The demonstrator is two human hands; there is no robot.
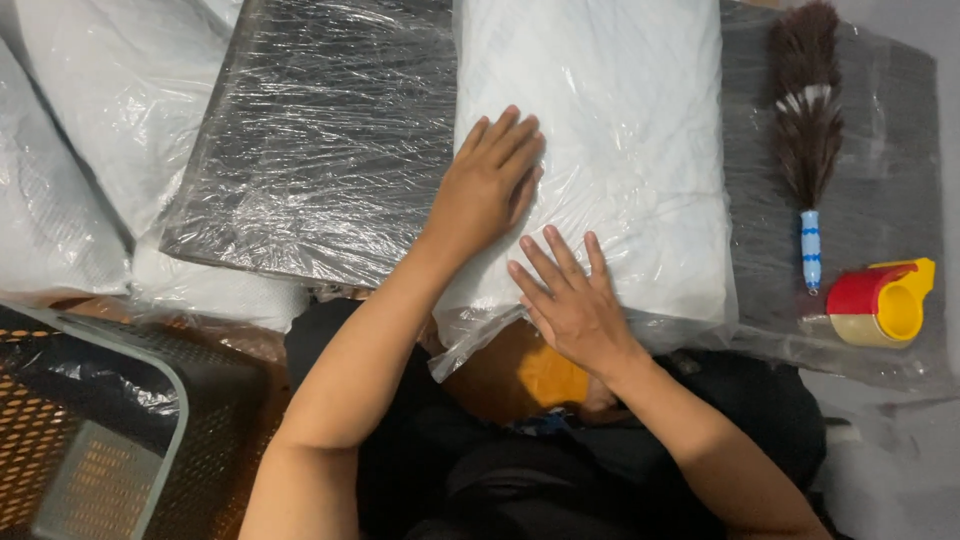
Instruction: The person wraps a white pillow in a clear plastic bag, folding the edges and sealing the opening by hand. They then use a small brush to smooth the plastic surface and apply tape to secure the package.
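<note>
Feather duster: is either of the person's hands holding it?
No: the feather duster lies untouched at the right, while the left hand and right hand both press flat on the white pillow.

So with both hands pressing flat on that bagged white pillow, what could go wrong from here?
1. The left hand and right hand press on the clear plastic bag, whose near end looks open and loose; the white pillow might slide out.
2. The pillow lies on a slick plastic-wrapped dark surface, so it may skid sideways.
3. A feather duster and tape dispenser lie close by and could get nudged.
</note>
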